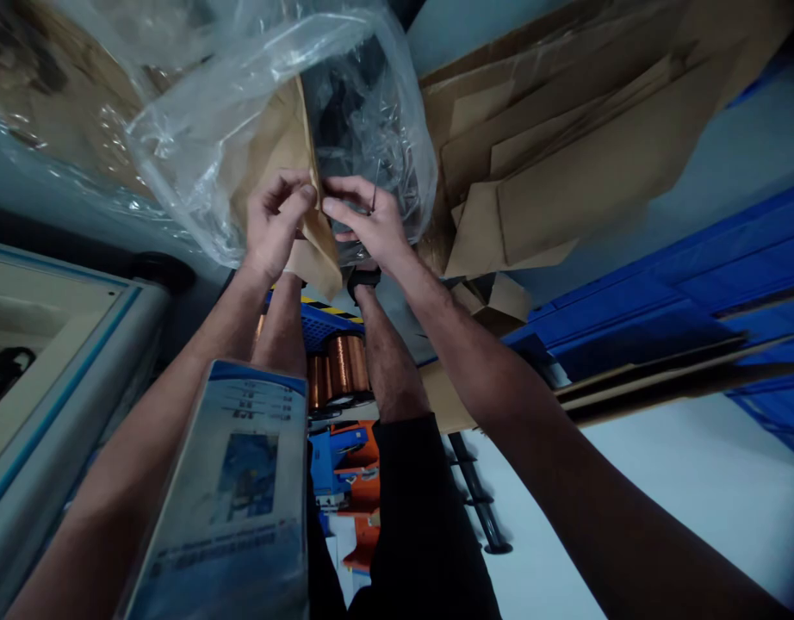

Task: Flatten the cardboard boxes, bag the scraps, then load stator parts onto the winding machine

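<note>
Brown paper [277, 138] stands partly inside a large clear plastic bag [207, 112] at the upper middle of the view. My left hand [277, 220] pinches the paper's folded edge from the left side. On the other side of that edge is my right hand [368, 215], its thumb and fingertips pressed close against the same paper. The bag's open rim spreads around both hands, and dark, blurred contents show inside it on the right.
Flattened cardboard [565, 172] lies at the upper right, beside blue crates [681, 267]. Copper wire spools [338, 370] sit below the hands. A hanging badge [242, 482] covers the lower left, near a pale cabinet [48, 319].
</note>
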Demonstrator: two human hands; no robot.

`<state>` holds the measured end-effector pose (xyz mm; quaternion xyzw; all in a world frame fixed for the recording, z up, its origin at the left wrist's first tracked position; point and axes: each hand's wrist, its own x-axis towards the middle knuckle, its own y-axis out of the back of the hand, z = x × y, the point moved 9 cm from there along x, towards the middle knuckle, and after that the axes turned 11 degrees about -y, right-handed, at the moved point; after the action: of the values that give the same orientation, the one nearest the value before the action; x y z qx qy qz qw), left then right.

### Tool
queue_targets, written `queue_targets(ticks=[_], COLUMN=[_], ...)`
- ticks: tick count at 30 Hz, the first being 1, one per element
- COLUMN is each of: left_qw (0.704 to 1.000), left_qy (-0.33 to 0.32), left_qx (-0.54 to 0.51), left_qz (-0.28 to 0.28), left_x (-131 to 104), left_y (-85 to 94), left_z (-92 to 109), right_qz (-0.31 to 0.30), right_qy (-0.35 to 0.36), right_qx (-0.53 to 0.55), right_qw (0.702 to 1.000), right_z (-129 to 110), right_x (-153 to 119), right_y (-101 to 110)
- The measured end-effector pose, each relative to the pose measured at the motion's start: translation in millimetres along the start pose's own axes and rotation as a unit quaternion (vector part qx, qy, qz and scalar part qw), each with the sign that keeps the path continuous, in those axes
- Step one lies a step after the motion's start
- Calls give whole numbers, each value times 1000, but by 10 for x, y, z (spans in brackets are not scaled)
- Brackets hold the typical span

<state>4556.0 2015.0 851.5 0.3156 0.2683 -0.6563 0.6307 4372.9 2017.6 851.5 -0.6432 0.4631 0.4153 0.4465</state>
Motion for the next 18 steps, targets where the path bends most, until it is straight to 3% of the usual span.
queue_targets(ticks=[3,11,18], left_qw=[998,998,998], left_qy=[-51,-66,-55], left_qx=[30,3,38], left_qz=[8,10,4], left_x=[47,86,106], left_y=[35,-5,-63], left_z=[50,218,112], right_qz=[-5,-19,7], right_qy=[-12,14,-18], right_qx=[-12,-7,23], right_qw=[1000,1000,1000], right_z=[18,-27,-8], right_x=[4,63,41], right_y=[-8,-14,9])
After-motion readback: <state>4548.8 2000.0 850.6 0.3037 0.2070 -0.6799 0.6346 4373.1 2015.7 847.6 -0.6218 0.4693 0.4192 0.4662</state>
